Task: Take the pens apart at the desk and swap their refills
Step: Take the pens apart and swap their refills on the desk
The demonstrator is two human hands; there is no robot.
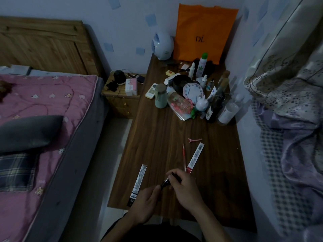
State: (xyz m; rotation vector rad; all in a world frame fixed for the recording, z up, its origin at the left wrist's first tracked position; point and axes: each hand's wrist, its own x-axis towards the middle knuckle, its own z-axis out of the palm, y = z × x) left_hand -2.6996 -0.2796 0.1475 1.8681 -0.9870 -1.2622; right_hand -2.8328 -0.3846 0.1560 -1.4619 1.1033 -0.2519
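Note:
A black pen (166,182) is held between both hands above the near part of the dark wooden desk (157,140). My left hand (146,205) pinches its lower end. My right hand (184,186) grips its upper end, fingers curled over it. A red pen (183,157) lies on the desk beyond my right hand. Beside it lies a red-and-white pen package (195,158). A black-and-white pen package (137,185) lies left of my left hand.
A pink hair clip (194,140) lies past the red pen. Bottles, a clock (193,92), a jar and an orange bag (204,32) crowd the desk's far end. A bed (40,128) stands on the left, bedding on the right.

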